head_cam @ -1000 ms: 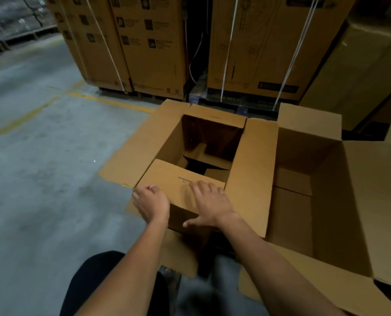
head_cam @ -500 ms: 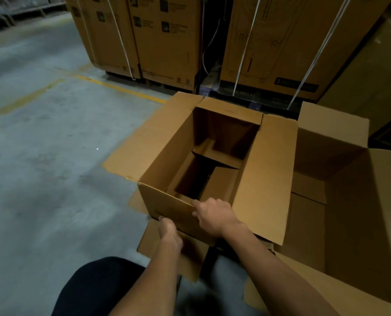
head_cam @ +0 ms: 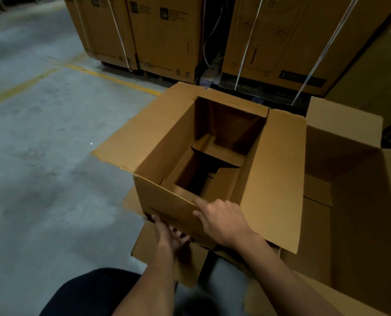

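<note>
An open brown cardboard box (head_cam: 160, 156) stands on the floor in front of me, its top flaps spread out and its bottom flaps partly folded inside. My right hand (head_cam: 221, 222) grips the box's near wall at the top edge, fingers curled over it. My left hand (head_cam: 169, 233) is lower, under the near bottom edge of the box, with its fingers against the cardboard; its grip is partly hidden. The near flap (head_cam: 190, 263) hangs folded down below the hands.
A second, larger open cardboard box (head_cam: 349, 201) sits directly to the right, touching the first. Tall strapped cartons (head_cam: 162, 37) on pallets line the back. Grey concrete floor (head_cam: 41, 167) with yellow lines extends to the left. My dark-clothed knee (head_cam: 87, 293) is at the bottom.
The near flap, pressed inward a second ago, has been folded outward and down. My left hand dropped to the box's bottom edge; my right hand now holds the near wall's top.
</note>
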`<act>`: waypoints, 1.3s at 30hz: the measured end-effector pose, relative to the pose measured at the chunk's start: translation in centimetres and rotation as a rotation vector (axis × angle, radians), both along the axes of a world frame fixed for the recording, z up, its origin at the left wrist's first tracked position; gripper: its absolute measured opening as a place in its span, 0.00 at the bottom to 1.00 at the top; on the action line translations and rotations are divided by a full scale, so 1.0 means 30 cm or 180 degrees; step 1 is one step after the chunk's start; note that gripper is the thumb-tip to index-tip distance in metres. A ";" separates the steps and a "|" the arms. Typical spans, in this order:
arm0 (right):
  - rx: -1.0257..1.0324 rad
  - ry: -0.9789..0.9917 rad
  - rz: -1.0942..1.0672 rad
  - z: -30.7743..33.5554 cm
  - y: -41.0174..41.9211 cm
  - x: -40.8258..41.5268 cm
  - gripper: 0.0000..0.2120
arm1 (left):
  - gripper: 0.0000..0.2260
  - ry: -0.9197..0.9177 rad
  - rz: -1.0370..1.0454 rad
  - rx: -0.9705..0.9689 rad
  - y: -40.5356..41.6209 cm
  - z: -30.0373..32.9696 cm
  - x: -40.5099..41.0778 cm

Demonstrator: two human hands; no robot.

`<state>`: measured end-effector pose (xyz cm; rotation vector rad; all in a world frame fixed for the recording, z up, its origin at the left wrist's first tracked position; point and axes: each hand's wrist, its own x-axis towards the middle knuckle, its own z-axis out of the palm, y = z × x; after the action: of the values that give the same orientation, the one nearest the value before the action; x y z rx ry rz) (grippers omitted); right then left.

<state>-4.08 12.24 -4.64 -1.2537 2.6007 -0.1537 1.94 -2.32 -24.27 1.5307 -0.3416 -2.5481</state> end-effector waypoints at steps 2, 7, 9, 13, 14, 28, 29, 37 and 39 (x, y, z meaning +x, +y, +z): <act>-0.0059 0.0022 -0.0014 -0.008 0.012 0.011 0.11 | 0.39 -0.0012 -0.0047 -0.0009 0.004 -0.013 -0.003; -0.0069 -0.0024 -0.0045 -0.032 0.028 0.031 0.10 | 0.46 -0.0015 -0.0048 0.0211 0.015 -0.036 -0.020; -0.0077 -0.0026 -0.0028 -0.035 0.032 0.033 0.10 | 0.47 -0.0002 0.0001 0.0202 0.023 -0.030 -0.024; -0.0069 -0.0023 0.0000 -0.019 0.025 0.025 0.11 | 0.46 0.0142 0.0184 -0.0069 0.021 -0.057 -0.038; -0.0077 0.0004 0.0014 -0.015 0.022 0.022 0.12 | 0.46 0.0178 0.0235 -0.0123 0.015 -0.058 -0.039; -0.0285 0.0063 0.0101 -0.001 0.042 -0.006 0.10 | 0.36 -0.0939 0.1022 -0.1472 -0.054 -0.032 -0.123; -0.0285 0.0051 0.0110 0.005 0.040 -0.006 0.10 | 0.36 -0.0939 0.0924 -0.1618 -0.052 -0.036 -0.118; -0.0389 0.0208 0.0134 -0.004 0.039 -0.006 0.11 | 0.54 -0.1364 0.0490 -0.1602 -0.065 -0.125 -0.082; -0.0375 0.0267 0.0162 -0.004 0.036 -0.007 0.11 | 0.53 -0.1293 0.0304 -0.1506 -0.056 -0.142 -0.066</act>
<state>-4.29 13.32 -4.76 -1.3935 2.6620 -0.2532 -0.05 -4.01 -28.53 1.7898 -0.8263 -1.8810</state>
